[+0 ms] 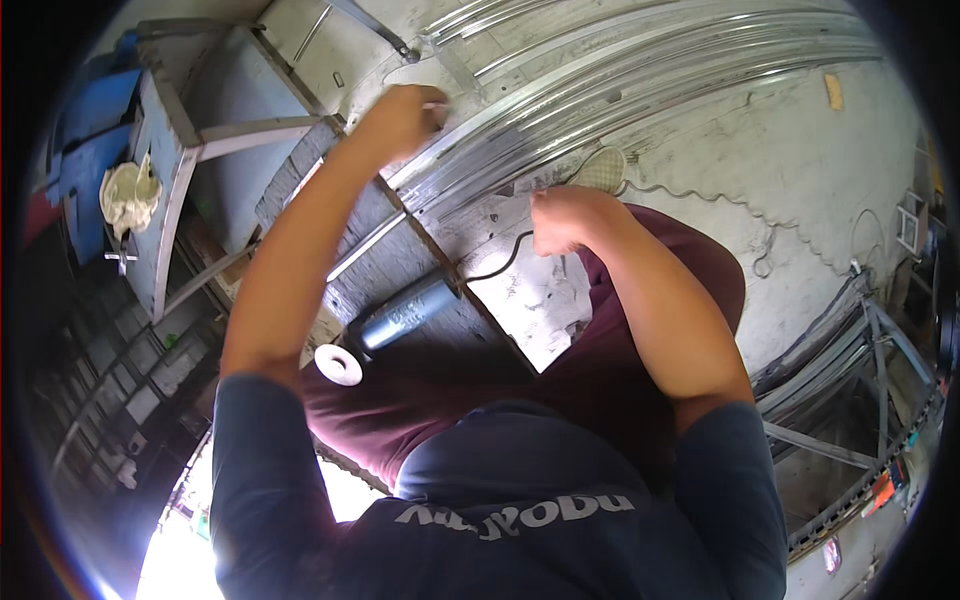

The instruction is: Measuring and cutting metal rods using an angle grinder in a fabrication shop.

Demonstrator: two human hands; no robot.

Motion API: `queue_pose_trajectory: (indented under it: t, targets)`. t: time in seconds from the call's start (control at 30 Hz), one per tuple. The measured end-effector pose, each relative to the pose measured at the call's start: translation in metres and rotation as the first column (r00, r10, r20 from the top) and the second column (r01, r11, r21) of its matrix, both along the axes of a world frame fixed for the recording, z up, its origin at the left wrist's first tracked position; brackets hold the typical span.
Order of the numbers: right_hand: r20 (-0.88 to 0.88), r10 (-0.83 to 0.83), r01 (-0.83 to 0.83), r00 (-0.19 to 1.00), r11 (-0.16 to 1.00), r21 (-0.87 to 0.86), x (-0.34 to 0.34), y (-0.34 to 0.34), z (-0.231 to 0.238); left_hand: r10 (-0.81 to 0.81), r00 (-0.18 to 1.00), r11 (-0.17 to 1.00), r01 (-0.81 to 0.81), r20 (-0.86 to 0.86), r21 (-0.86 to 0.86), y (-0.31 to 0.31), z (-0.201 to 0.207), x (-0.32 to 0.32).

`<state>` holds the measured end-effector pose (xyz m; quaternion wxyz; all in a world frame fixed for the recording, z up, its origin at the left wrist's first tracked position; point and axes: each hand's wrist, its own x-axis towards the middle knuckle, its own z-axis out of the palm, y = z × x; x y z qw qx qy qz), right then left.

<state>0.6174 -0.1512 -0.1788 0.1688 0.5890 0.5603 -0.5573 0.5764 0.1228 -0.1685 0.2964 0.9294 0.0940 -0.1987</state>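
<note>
My left hand point(403, 120) is raised over the near end of the long shiny metal profiles point(560, 100), its fingers curled. Something small and pale shows at its fingertips, too blurred to name. My right hand point(572, 218) is closed above my right knee, and whatever it holds, if anything, is hidden. A dark cord point(505, 266) runs from beside a blue-grey cylinder point(408, 314) up toward the right hand; I cannot tell whether the hand touches it. The cylinder lies on a worn dark board point(350, 285) between my legs.
A white ring-shaped roll point(338, 365) sits by my left thigh. At left stands a metal-framed stand point(190, 150) with blue sheets point(95, 110). A wavy cable point(740, 203) crosses the pale floor. At right is a metal rack point(880, 370) holding long pieces. A checked sandal point(603, 170) shows beyond my right hand.
</note>
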Motion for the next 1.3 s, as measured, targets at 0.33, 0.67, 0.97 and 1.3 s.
queue_pose_trajectory:
  t: [0.33, 0.67, 0.97, 1.3]
  targets:
    - [-0.077, -0.546, 0.535, 0.834, 0.835, -0.127, 0.024, -0.033, 0.020, -0.017, 0.833, 0.994, 0.076, -0.554, 0.083, -0.076, -0.317, 0.032]
    - [-0.092, -0.624, 0.625, 0.776, 0.780, -0.025, 0.006, -0.039, 0.014, 0.218, 0.942, 0.963, -0.165, -0.256, 0.211, -0.088, -0.329, -0.010]
    - [-0.069, -0.595, 0.598, 0.801, 0.800, 0.050, 0.006, -0.035, 0.015, 0.155, 0.988, 0.984, -0.154, -0.004, 0.086, -0.065, -0.368, -0.015]
    - [0.088, -0.657, 0.644, 0.749, 0.753, 0.135, -0.013, -0.034, 0.011, -0.130, 0.917, 0.991, 0.116, -0.376, -0.061, -0.066, -0.316, 0.003]
